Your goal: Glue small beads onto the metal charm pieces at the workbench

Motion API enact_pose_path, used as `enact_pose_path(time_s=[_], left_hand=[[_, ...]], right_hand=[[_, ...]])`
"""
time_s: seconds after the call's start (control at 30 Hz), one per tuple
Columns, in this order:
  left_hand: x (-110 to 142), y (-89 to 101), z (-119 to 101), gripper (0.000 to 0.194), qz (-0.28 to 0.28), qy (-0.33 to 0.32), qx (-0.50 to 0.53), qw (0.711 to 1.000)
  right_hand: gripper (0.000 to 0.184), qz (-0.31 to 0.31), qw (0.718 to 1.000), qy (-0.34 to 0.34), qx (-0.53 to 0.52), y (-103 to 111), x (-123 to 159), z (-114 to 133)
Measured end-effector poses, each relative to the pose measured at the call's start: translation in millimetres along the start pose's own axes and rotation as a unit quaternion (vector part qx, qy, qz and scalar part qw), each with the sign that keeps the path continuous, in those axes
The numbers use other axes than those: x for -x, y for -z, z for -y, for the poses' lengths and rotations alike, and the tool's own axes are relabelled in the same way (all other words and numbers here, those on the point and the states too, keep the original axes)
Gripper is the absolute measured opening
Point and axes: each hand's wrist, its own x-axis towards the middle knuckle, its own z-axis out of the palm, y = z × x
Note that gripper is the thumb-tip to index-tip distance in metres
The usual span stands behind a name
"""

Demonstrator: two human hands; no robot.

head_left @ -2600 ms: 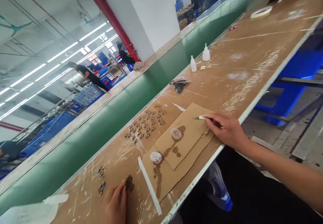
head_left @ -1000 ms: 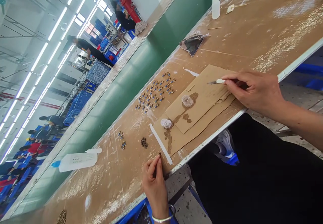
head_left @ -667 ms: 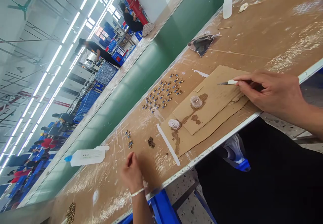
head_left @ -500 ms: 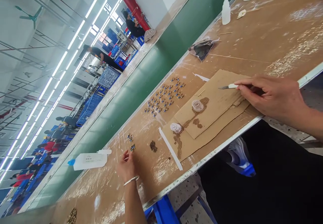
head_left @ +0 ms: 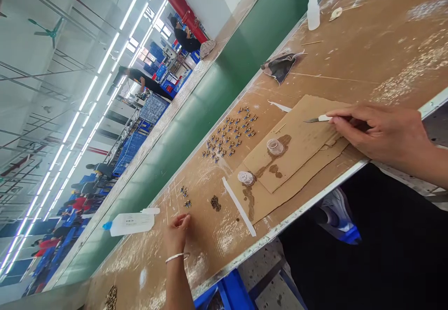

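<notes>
My right hand (head_left: 378, 130) rests on stacked cardboard sheets (head_left: 297, 147) and is closed on a small white-handled knife (head_left: 317, 119), its blade pointing left. My left hand (head_left: 177, 233), a bangle on the wrist, lies on the wooden bench with its fingers curled in a pinch, close below two small blue-and-gold parts (head_left: 185, 197). What those fingers hold is too small to make out. A little pile of dark parts (head_left: 215, 203) sits just to its right. Several blue-and-gold parts (head_left: 229, 133) stand in rows above the cardboard.
Two small glue-filled caps (head_left: 261, 163) sit on the stained cardboard, beside a white strip (head_left: 240, 206). A white bottle lies on its side (head_left: 131, 222). Upright glue bottles (head_left: 312, 9), a crumpled rag (head_left: 280, 65) and a green conveyor (head_left: 196, 119) lie beyond. Other workers stand far off.
My left hand left the bench's front edge and moved up-left onto the surface, beside the two small parts. My right hand kept the knife still on the cardboard. The view shifted.
</notes>
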Motion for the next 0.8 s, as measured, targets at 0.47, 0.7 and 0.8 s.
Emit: enact_pose_path(time_s=[0.47, 0.7, 0.8], left_hand=[[12.4, 0.1, 3.9, 0.02, -0.021, -0.106, 0.014, 0.994], [23.3, -7.8, 0.3, 0.025, -0.052, -0.111, -0.003, 0.992], [26.6, -10.9, 1.0, 0.024, -0.062, -0.095, 0.002, 0.994]], right_hand=[[0.028, 0.005, 0.999, 0.006, -0.032, 0.0, 0.7, -0.8], [0.028, 0.017, 0.998, -0.014, -0.053, 0.7, 1.5, 0.6], [0.028, 0.012, 0.999, -0.007, -0.05, 1.0, 0.6, 0.9]])
